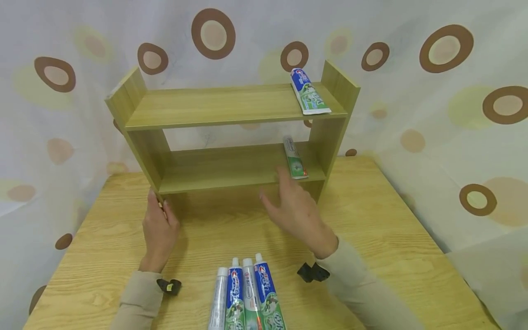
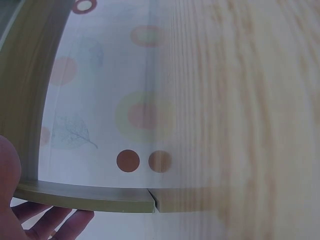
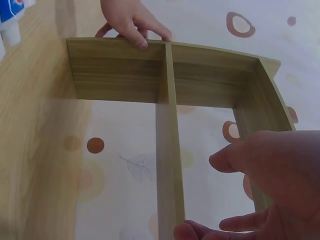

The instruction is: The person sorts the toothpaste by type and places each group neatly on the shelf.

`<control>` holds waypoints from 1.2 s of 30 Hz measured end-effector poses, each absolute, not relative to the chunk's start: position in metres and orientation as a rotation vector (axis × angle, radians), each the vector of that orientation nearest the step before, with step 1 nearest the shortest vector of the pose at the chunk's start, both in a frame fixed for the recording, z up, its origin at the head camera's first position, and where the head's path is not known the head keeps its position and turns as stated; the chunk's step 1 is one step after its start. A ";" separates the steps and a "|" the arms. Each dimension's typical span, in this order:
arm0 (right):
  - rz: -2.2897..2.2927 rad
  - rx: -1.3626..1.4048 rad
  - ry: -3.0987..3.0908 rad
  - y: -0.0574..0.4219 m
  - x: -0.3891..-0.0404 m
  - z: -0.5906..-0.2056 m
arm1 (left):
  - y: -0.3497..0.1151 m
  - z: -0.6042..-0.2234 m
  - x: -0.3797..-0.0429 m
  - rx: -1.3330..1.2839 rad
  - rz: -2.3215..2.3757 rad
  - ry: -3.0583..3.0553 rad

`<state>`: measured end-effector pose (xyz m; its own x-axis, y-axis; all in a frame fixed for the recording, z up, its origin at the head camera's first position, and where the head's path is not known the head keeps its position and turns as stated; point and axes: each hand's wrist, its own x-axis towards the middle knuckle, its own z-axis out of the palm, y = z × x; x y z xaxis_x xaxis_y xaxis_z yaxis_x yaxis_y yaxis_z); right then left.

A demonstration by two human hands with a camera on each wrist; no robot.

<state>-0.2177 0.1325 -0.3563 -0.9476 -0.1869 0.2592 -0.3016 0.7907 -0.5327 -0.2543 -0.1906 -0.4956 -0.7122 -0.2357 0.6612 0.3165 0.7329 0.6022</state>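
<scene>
A small wooden two-tier shelf (image 1: pixel 222 169) stands on the table. At its left side panel (image 1: pixel 142 158), my left hand (image 1: pixel 159 229) grips the lower edge, thumb on the inner face and fingers outside in the left wrist view. My right hand (image 1: pixel 299 213) is in front of the middle board, fingers spread and holding nothing. Just beyond its fingertips a silver-and-green toothpaste tube (image 1: pixel 294 158) lies at the right end of that board. A blue-and-green toothpaste tube (image 1: pixel 308 91) lies on the top board, near the right panel.
On the near table (image 1: pixel 392 220) lie several toothpaste tubes side by side, caps toward the shelf: a silver tube (image 1: pixel 218 298), a blue-green tube (image 1: pixel 235 293), another silver tube (image 1: pixel 251 293) and another blue-green tube (image 1: pixel 269 293). A patterned cloth (image 1: pixel 255 41) hangs behind.
</scene>
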 end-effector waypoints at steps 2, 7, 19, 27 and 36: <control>0.879 0.382 -2.805 0.132 -0.215 -0.360 | -0.191 -0.496 -0.254 -0.056 -0.933 -2.176; 0.872 0.375 -2.860 0.130 -0.209 -0.371 | -0.191 -0.496 -0.253 -0.051 -0.940 -2.182; 0.890 0.380 -2.934 0.126 -0.197 -0.394 | -0.192 -0.498 -0.255 -0.075 -0.952 -2.170; 0.911 0.404 -2.986 0.126 -0.188 -0.415 | -0.192 -0.499 -0.255 -0.070 -0.942 -2.164; 1.024 0.387 -3.050 0.122 -0.176 -0.431 | -0.192 -0.499 -0.257 -0.085 -0.950 -2.157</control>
<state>-0.1759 0.1222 -0.4308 -0.9666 -0.2557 -0.0178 -0.1931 0.7723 -0.6052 -0.2569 -0.1923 -0.4992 -0.7067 -0.2278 0.6699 0.3404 0.7206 0.6041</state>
